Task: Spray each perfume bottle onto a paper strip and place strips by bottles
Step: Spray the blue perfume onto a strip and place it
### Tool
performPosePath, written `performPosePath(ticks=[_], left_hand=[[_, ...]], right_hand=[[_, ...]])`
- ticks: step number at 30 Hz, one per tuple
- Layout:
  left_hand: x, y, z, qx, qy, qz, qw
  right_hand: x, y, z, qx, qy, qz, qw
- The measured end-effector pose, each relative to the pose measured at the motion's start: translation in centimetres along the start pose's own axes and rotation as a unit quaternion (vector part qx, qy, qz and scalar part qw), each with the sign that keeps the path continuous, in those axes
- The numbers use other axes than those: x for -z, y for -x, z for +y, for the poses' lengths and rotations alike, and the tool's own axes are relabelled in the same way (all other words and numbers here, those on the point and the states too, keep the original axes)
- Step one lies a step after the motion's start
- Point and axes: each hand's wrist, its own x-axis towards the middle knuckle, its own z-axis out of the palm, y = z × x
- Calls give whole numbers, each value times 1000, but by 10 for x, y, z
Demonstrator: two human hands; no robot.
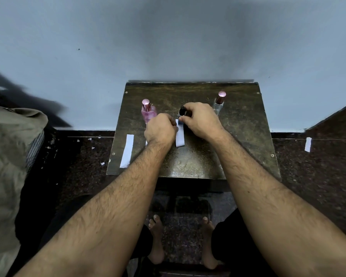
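Three perfume bottles stand on a small dark table [238,136]. A pink bottle [147,112] with a pink cap is at the back left. At the back right is a clear bottle [219,103] with a pink cap. Between them a small dark-capped bottle [181,113] is gripped by my right hand [201,119], fingers on its top. My left hand [161,129] pinches the upper end of a white paper strip [180,137] right beside that bottle. Another white strip [127,150] lies flat at the table's left edge. A sliver of a further strip [146,142] shows under my left wrist.
The table stands against a blue-grey wall [168,47]. A loose white strip [308,144] lies on the dark speckled floor to the right. Paper scraps dot the floor on the left, beside a beige fabric bundle [8,156]. My bare feet are below the table.
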Motion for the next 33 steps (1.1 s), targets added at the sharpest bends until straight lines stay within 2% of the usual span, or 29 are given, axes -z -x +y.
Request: performPosePath(ticks=[18, 33], left_hand=[[-2, 7, -2, -42, -30, 36, 998], [-2, 9, -6, -42, -24, 22, 999]], right_hand=[[-5, -2, -2, -5, 9, 1, 1000], [-4, 0, 1, -6, 13, -8, 1000]])
